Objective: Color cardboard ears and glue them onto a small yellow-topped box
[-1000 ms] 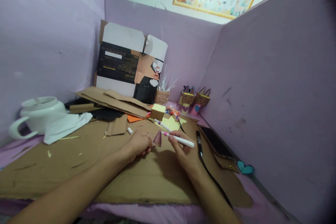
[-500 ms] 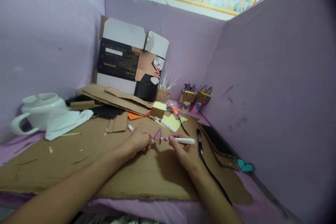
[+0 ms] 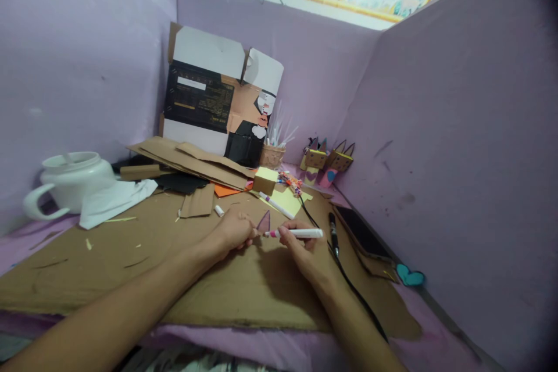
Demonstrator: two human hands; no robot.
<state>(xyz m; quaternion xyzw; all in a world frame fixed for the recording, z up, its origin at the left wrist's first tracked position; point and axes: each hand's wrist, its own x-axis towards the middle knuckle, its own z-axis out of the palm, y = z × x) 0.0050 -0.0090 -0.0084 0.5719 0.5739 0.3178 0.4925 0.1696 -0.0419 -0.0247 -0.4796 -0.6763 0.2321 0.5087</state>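
My left hand (image 3: 238,229) is closed, its fingertips pinching the lower edge of a small pointed cardboard ear (image 3: 264,221). The ear has a dark outline and pinkish colouring inside. In my right hand (image 3: 305,250) is a white marker (image 3: 305,233) with a pink tip end, held like a pen and pointing left. Its tip meets or nearly meets the base of the ear; I cannot tell which. A white marker cap (image 3: 219,210) lies just beyond my left hand. Past the ear, another marker (image 3: 276,206) with a purple band rests by yellow paper (image 3: 293,202).
A cardboard sheet (image 3: 196,302) covers the table. At left stands a white pot (image 3: 76,177) with white cloth. Cardboard pieces (image 3: 196,163), a small box (image 3: 265,181) and cat-eared figures (image 3: 314,160) are behind. A black pen (image 3: 333,233), phone (image 3: 364,232) and blue heart (image 3: 410,275) lie right.
The marker tip has shifted slightly left and down along the ear's base. My left hand still pinches the ear. The whole view has moved a little.
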